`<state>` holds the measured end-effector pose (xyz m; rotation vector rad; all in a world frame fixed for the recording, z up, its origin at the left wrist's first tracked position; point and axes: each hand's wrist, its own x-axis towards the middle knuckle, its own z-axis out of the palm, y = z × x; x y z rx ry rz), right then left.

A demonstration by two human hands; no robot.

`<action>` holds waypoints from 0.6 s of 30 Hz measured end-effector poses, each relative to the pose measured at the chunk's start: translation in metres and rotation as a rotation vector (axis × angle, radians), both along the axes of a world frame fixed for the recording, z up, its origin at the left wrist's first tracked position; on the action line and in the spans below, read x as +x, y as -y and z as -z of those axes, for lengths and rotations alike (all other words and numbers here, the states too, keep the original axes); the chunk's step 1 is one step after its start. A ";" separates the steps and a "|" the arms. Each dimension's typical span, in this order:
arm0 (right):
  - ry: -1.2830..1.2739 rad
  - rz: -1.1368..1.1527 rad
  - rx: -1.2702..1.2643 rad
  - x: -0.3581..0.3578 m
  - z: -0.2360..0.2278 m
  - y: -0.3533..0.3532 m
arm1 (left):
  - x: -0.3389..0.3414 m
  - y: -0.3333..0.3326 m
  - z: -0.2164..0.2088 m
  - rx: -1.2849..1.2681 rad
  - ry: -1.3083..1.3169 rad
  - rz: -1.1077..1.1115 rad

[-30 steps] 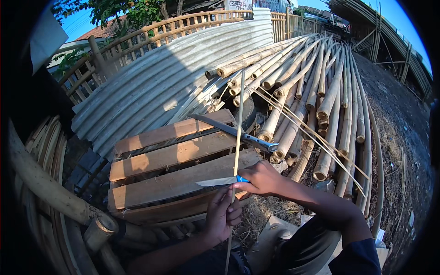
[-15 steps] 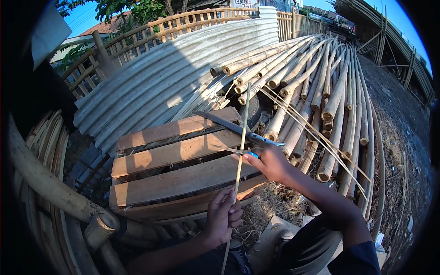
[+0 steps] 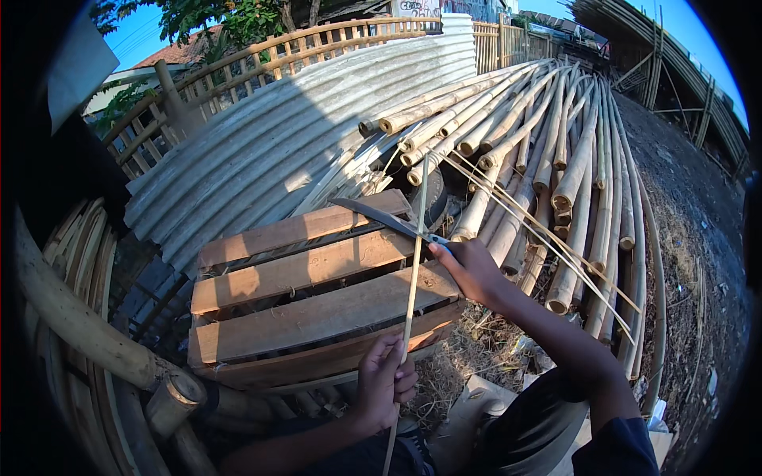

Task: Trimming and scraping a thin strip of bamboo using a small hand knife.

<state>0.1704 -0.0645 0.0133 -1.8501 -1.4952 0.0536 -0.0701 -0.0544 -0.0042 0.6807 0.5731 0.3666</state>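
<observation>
Right hand point(image 3: 475, 272) moved farther up bamboo strip point(image 3: 411, 301), its grip unclear; left hand point(image 3: 384, 382) below, pinching strip.

Head-worn view (wide fisheye), facing down and forward, hands point(image 3: 381, 387) near

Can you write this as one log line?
Left hand: gripping thin strip | Right hand: beside strip, contents unclear | Large knife: across wooden slats

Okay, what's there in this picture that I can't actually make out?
All in the head view:
Bamboo strip: lower end cut off by the bottom edge.
Large knife: handle partly hidden behind the right hand.
Tyre: partly hidden by slatted crate and bamboo poles.
Those poles' far ends: too small and distant.
</observation>
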 end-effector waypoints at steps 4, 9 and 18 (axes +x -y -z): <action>0.221 -0.314 -0.008 -0.038 0.013 0.017 | 0.001 -0.008 -0.004 0.016 0.074 -0.037; 0.028 -0.044 0.053 0.009 -0.020 0.011 | -0.003 0.000 -0.018 0.092 0.024 0.001; 0.412 -0.237 0.036 -0.019 -0.004 0.018 | -0.002 -0.014 -0.021 0.033 0.088 0.116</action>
